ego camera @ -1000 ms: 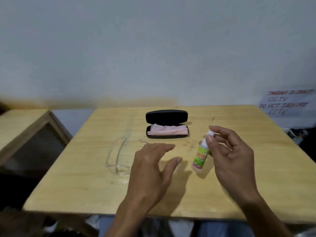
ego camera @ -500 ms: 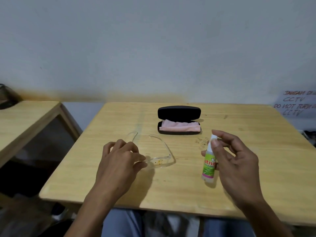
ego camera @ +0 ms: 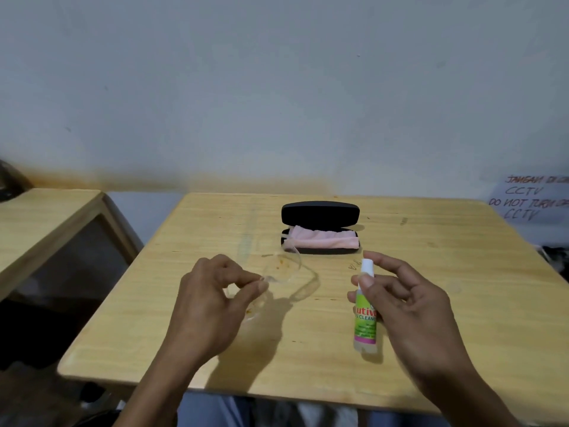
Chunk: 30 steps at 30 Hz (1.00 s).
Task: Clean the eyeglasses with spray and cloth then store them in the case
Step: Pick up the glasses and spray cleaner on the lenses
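Green-and-pink label, clear plastic: the spray bottle (ego camera: 365, 315) is nearest you, upright, its base at or just above the table (ego camera: 462, 303) on your right. Your right hand (ego camera: 409, 306) wraps it loosely, thumb across the front, index finger arched over the white nozzle, other fingers spread. Firm up that hold before pressing; as it is, the bottle looks likely to twist.

Left of it, your left hand (ego camera: 212, 300) pinches the eyeglasses (ego camera: 281, 269) at the frame between thumb and fingertips, the clear lenses raised off the wood and tilted. Yellowish smudges show on a lens. Hold by the frame only, keep fingertips off the glass.

My read: the step is spraying. Turn a lens face toward the nozzle, bring the two near, and give a short press per lens. I cannot tell which way the nozzle opening points; check it first.

Farther back, the black case (ego camera: 320, 214) sits open, lid up, the pink cloth (ego camera: 323, 238) lying in its tray. Aim away from it so the cloth stays dry for wiping.
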### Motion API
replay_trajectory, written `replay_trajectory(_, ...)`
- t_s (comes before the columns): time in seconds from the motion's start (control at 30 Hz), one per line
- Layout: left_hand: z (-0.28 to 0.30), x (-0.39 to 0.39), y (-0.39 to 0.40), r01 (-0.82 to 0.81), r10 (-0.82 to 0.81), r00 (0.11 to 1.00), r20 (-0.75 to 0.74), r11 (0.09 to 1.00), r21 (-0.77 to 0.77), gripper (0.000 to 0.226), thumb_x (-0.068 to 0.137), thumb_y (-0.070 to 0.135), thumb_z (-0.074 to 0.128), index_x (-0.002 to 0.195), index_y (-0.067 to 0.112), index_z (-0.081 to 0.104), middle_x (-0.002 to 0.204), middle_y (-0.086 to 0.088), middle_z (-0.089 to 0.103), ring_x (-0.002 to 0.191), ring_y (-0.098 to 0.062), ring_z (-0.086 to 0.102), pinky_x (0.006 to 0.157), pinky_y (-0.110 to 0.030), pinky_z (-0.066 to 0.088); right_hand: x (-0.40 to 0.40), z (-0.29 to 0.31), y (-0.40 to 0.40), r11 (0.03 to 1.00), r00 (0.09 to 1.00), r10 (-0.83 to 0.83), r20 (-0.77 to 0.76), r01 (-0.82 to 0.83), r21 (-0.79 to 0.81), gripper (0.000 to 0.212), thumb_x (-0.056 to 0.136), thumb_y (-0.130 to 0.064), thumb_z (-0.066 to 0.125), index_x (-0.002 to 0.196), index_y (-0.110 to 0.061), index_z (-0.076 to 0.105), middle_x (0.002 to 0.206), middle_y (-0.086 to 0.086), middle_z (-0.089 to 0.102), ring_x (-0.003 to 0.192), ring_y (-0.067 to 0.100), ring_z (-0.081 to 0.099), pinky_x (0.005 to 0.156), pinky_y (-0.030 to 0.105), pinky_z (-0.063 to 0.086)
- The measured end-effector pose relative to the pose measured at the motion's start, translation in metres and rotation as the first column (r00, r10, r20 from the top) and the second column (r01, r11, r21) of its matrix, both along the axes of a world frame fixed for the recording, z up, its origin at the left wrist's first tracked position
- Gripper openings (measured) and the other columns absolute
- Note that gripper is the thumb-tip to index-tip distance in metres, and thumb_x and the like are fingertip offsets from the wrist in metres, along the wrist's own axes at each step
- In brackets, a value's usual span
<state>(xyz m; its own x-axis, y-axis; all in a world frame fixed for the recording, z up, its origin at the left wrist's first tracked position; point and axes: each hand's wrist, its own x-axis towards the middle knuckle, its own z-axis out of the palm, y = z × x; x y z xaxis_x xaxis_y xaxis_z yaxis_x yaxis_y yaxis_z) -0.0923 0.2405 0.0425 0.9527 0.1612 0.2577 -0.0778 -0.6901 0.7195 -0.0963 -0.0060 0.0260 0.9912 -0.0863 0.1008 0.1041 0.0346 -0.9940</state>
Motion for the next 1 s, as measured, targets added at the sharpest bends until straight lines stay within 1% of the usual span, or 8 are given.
replay_trajectory(0.1,0.022,-0.006,-0.004,-0.058,0.020,0.997,-0.075,0.838,-0.542,0.010,0.070,0.026,0.082,0.078,0.020,0.083,0.085,0.002,0.078,0.087,-0.018,0.068,0.076,-0.028,0.050,-0.003,0.016,0.006,1.000,0.997,-0.005,0.071,0.005,0.006,0.030,0.084,-0.027,0.066,0.114,-0.033,0.067,0.094,0.001,0.079,0.083,0.017,0.079,0.069,0.026,0.063)
replay_trajectory(0.2,0.034,-0.010,-0.006,-0.101,-0.026,0.988,-0.153,0.637,-0.764,0.032,0.060,0.027,0.082,0.087,0.010,0.082,0.091,-0.002,0.081,0.088,-0.012,0.072,0.083,-0.029,0.045,-0.007,0.035,0.017,1.000,0.984,0.007,0.176,-0.007,0.003,0.030,0.088,-0.030,0.061,0.116,-0.040,0.066,0.099,-0.003,0.074,0.076,0.022,0.077,0.062,0.043,0.065)
replay_trajectory(0.3,0.036,-0.012,-0.007,-0.122,-0.068,0.978,-0.196,0.574,-0.810,0.046,0.050,0.038,0.084,0.087,0.011,0.082,0.098,-0.002,0.080,0.094,-0.019,0.062,0.084,-0.036,0.041,-0.012,0.048,0.031,1.000,0.970,0.013,0.242,-0.010,-0.013,0.027,0.089,-0.035,0.058,0.111,-0.050,0.065,0.097,-0.011,0.065,0.064,0.020,0.073,0.047,0.052,0.061)
replay_trajectory(0.4,0.041,-0.012,-0.010,-0.133,-0.048,0.981,-0.191,0.554,-0.822,0.048,0.048,0.042,0.083,0.085,0.012,0.081,0.095,-0.001,0.079,0.090,-0.021,0.055,0.079,-0.036,0.038,-0.012,0.055,0.042,0.999,0.956,-0.009,0.293,0.021,-0.036,0.023,0.090,-0.038,0.057,0.108,-0.048,0.066,0.085,-0.020,0.064,0.056,0.018,0.062,0.038,0.037,0.052)
replay_trajectory(0.57,0.053,-0.008,-0.018,-0.118,-0.025,0.988,-0.153,0.516,-0.848,0.025,0.055,0.037,0.079,0.066,0.014,0.076,0.076,0.003,0.071,0.080,-0.016,0.052,0.073,-0.033,0.036,-0.005,0.057,0.051,0.985,0.918,-0.030,0.397,0.093,-0.142,0.030,0.089,-0.035,0.066,0.118,-0.043,0.061,0.080,-0.025,0.070,0.057,0.009,0.063,0.049,0.027,0.047)
replay_trajectory(0.7,0.060,-0.004,-0.023,-0.095,-0.046,0.989,-0.139,0.522,-0.848,0.036,0.058,0.030,0.078,0.084,0.006,0.079,0.078,0.004,0.075,0.075,-0.010,0.055,0.074,-0.029,0.037,-0.002,0.061,0.055,0.965,0.882,0.001,0.471,0.123,-0.233,0.037,0.093,-0.031,0.060,0.126,-0.048,0.055,0.077,-0.024,0.067,0.060,0.009,0.065,0.052,0.030,0.052)
replay_trajectory(0.83,0.060,-0.001,-0.025,-0.056,-0.081,0.990,-0.116,0.527,-0.848,0.038,0.058,0.024,0.077,0.089,0.002,0.079,0.079,0.004,0.079,0.058,0.009,0.063,0.075,-0.024,0.037,0.001,0.063,0.055,0.920,0.842,0.035,0.538,0.184,-0.347,0.040,0.098,-0.036,0.056,0.133,-0.054,0.047,0.097,-0.024,0.065,0.062,0.017,0.067,0.057,0.042,0.058)
replay_trajectory(1.0,0.059,0.001,-0.030,-0.029,-0.069,0.995,-0.075,0.518,-0.855,0.019,0.066,0.014,0.079,0.082,0.003,0.077,0.081,-0.001,0.080,0.067,0.007,0.069,0.073,-0.019,0.037,0.001,0.060,0.054,0.862,0.759,-0.023,0.650,0.345,-0.372,0.038,0.095,-0.039,0.053,0.133,-0.038,0.054,0.091,-0.030,0.061,0.060,-0.003,0.058,0.060,0.007,0.043)
